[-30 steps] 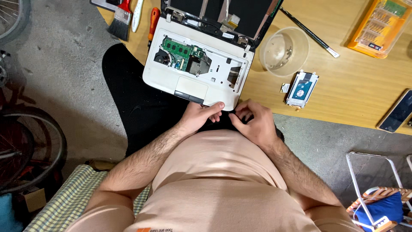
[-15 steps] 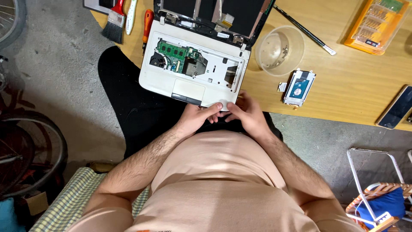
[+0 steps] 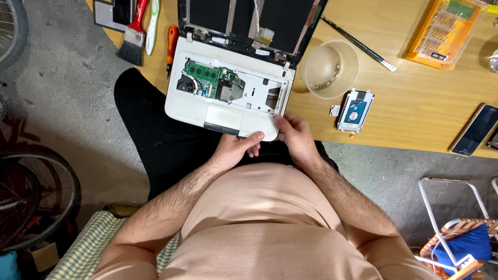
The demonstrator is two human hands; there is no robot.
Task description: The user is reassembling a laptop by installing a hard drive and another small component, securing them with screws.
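Note:
A small white laptop [image 3: 228,98] lies open on the wooden table [image 3: 415,109] with its keyboard removed, showing a green circuit board and a fan. Its dark screen part leans away at the top. My left hand [image 3: 236,148] holds the laptop's front edge from below, thumb along the rim. My right hand [image 3: 295,136] grips the front right corner of the same case, thumb on top. Both hands sit close together over my lap.
On the table: a clear plastic bowl [image 3: 329,68], a hard drive in a metal bracket [image 3: 355,110], a thin black tool [image 3: 358,44], an orange screwdriver-bit case [image 3: 446,31], a phone [image 3: 475,129], a red-handled brush [image 3: 134,33], an orange screwdriver [image 3: 171,44]. Bicycle wheels [image 3: 31,197] stand left.
The view has shifted so the laptop sits lower and nearer. My hands have moved from just below the laptop's front edge onto its front right corner.

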